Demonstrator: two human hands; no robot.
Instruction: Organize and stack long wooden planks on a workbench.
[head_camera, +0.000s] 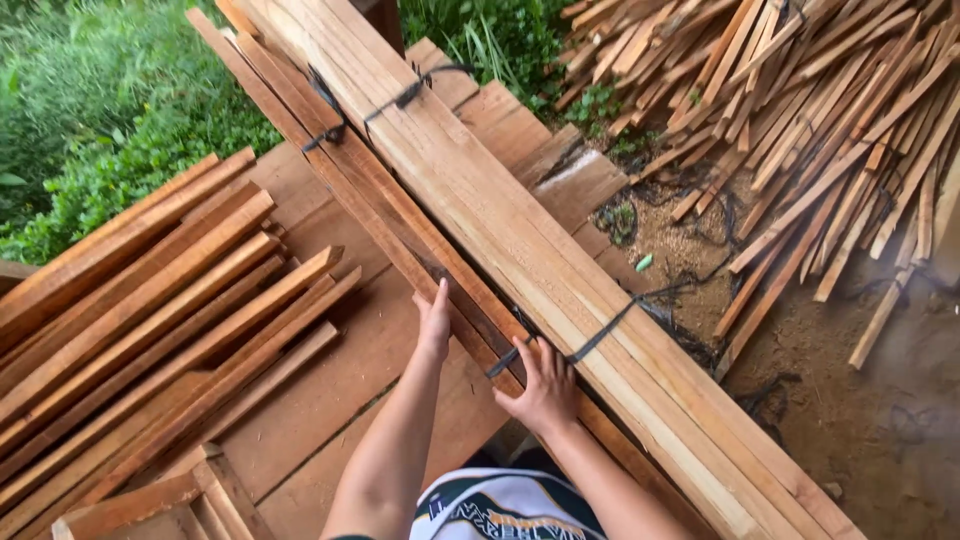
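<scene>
Right hand (545, 390) on black strap (600, 335), rough-sawn plank bundle (520, 240)

Bare board (340, 390) lies open left of the strapped plank bundle (520, 240); stacked wooden slats (150, 320) wall its far left. Right of the bundle, scattered offcuts (820, 130) crowd the sawdust ground (860, 420).

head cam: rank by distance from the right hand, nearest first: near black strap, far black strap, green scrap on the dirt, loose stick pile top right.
From the right hand:
1. Near black strap, at the fingertips.
2. Green scrap, on dirt, right.
3. Far black strap, up the bundle.
4. Loose stick pile, top right.
3 and 4: close call.
</scene>
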